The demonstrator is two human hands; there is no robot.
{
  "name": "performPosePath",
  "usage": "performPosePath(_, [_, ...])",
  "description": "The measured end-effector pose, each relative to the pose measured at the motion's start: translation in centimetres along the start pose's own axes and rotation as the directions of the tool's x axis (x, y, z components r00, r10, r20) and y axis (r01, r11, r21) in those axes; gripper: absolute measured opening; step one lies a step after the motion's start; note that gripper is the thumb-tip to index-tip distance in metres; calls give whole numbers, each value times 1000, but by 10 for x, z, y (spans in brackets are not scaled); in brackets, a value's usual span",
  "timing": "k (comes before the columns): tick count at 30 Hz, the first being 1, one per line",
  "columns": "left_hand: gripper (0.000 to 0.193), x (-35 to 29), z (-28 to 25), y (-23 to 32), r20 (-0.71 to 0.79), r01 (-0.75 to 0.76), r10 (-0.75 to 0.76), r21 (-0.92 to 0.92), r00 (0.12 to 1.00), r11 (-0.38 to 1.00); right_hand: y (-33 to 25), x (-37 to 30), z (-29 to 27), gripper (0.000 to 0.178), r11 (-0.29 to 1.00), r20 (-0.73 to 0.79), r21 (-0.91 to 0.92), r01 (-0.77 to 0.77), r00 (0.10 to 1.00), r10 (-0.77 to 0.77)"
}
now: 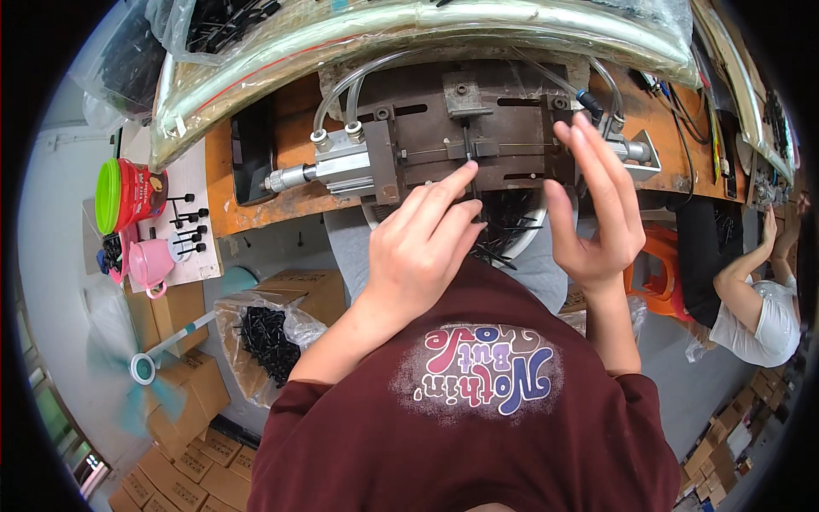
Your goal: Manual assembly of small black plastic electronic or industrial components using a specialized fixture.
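Note:
A dark metal fixture is mounted on the bench, with a silver air cylinder on its left and another cylinder on its right. A thin black rod-like part sits upright in the picture at the fixture's middle block. My left hand reaches there, its index fingertip at the rod's near end and its other fingers apart, loosely bent. To the right, my right hand is raised beside the fixture, fingers stretched and thumb spread, holding nothing. Below the fixture, a white bowl of black parts is partly hidden by my left hand.
Clear air hoses arch over the fixture. Plastic-wrapped material lies along the far side. On the left are a red-and-green bucket, a pink cup, a fan and a bag of black parts. Another person sits right.

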State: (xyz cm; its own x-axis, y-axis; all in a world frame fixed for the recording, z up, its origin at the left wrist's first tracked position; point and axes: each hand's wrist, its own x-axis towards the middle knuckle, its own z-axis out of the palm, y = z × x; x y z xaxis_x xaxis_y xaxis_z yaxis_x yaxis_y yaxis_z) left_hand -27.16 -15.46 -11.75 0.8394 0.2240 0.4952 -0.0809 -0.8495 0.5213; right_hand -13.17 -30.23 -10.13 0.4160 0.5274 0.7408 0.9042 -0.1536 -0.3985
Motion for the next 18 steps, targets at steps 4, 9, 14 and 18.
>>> performPosePath(4, [22, -3, 15, -8, 77, -24, 15, 110, 997, 994, -1, -2, -2, 47, 997, 25, 74, 8, 1000, -10])
performPosePath(9, [21, 5, 17, -10, 137, -16, -9, 184, 991, 983, -3, -6, -5, 50, 993, 41, 121, 3, 999, -8])
performPosePath(14, [23, 8, 15, -10, 157, -24, -5, 183, 988, 983, -4, -13, -7, 36, 955, 44, 264, -135, 991, 128])
performPosePath(18, [24, 6, 16, -11, 116, -14, -5, 166, 993, 986, -9, -16, -12, 37, 842, 148, 462, -278, 961, 236])
